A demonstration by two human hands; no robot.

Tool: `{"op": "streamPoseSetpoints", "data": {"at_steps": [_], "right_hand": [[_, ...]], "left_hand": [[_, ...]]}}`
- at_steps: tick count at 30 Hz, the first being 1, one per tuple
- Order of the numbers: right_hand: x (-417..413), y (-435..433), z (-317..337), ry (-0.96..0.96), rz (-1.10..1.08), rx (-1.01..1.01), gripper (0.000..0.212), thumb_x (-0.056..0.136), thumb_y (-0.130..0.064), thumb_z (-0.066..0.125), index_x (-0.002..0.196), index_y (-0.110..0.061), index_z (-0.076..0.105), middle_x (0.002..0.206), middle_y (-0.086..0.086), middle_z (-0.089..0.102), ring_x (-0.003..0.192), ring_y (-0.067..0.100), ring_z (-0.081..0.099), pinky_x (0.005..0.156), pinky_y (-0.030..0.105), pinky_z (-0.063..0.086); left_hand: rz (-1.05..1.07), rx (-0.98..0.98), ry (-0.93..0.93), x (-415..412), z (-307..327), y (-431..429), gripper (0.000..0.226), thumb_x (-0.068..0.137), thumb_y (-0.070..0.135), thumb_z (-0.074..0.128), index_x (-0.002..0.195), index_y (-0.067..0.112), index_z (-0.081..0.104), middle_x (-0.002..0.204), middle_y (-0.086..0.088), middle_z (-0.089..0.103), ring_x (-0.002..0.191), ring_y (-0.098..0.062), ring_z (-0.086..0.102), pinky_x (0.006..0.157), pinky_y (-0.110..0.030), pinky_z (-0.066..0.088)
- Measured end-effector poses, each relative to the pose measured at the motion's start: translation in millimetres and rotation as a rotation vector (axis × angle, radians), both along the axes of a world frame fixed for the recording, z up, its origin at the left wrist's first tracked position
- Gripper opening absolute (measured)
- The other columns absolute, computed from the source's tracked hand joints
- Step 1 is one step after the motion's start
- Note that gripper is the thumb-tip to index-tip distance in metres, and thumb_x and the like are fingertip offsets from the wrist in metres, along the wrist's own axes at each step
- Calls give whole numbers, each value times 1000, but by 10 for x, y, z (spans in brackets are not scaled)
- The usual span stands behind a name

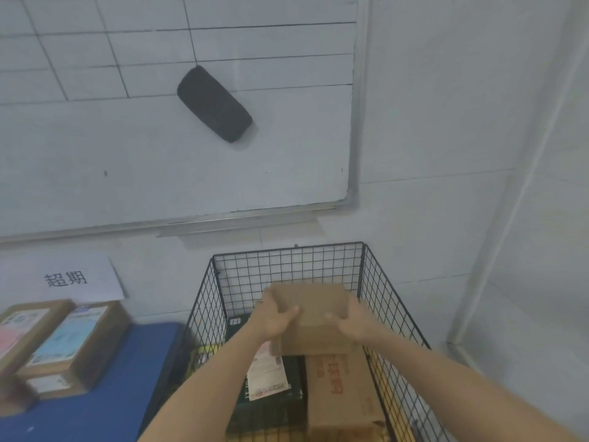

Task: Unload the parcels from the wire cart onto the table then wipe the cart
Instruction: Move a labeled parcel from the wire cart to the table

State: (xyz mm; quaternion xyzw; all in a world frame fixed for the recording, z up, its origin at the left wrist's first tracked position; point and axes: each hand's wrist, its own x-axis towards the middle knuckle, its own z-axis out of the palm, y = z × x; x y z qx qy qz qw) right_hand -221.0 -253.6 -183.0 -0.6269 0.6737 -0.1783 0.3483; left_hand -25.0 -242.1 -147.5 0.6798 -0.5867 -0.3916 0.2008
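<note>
Both hands held a plain brown box [314,314] over the wire cart [395,309], clear of the parcels left in it. The left hand [274,320] gripped the box's left side, thumb pressed on the near face and fingers wrapped round the far edge. The right hand [353,323] gripped the right side the same way, thumb on the near face. The box sat tilted between them, its near face towards the camera.

In the cart, under the box, lay a dark parcel [271,413] with a pale label [267,374] on top (the print was too blurred to read). Just beside it, against the cart's right wall, lay a brown carton [344,397] with red print. The carton touched the dark parcel along its long side.

Left of the cart stood a blue surface [95,409]. At its far end, against the wall, sat a parcel with a blue label [73,339] and, touching it on the left, a parcel with a pink label [19,330]. The blue-labelled one rested on another box whose front edge showed below it. A paper sign [73,279] hung on the wall above them.

Higher on the wall hung a whiteboard [191,173] ruled with black lines, and a black eraser [214,103] clung to it at a slant.
</note>
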Motion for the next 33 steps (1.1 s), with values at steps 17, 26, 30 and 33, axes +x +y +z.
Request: {"op": "streamPoseSetpoints", "data": {"at_steps": [17, 26, 30, 33], "right_hand": [[-33, 90, 212, -33, 11, 5, 128, 63, -29, 87, 152, -15, -5, 152, 13, 27, 134, 28, 39, 109, 42, 37], [11, 417, 495, -138, 55, -75, 148, 52, -32, 93, 150, -23, -19, 152, 8, 31, 134, 27, 40, 108, 47, 39], [28, 655, 552, -132, 64, -167, 130, 44, -54, 89, 148, -20, 20, 141, -1, 42, 130, 23, 44, 104, 46, 43], [39, 786, 536, -122, 89, -177, 112, 41, -67, 84, 134, -26, 38, 128, -6, 49, 118, 17, 52, 94, 41, 52]], "left_hand": [[163, 23, 130, 61, 92, -76, 82, 83, 51, 66, 140, 3, 33, 134, -10, 50, 115, -26, 53, 88, -39, 51], [98, 45, 229, 285, 408, 260, 103, 66, 52, 81, 144, 8, 30, 139, -9, 45, 119, -29, 52, 93, -44, 52], [69, 33, 256, 354, 446, 478, 68, 69, 36, 84, 119, 8, 47, 104, 1, 58, 95, -18, 59, 87, -36, 54], [73, 59, 251, 424, 485, 635, 99, 47, 39, 93, 124, 11, 37, 118, -6, 54, 106, -27, 59, 90, -48, 53]]}}
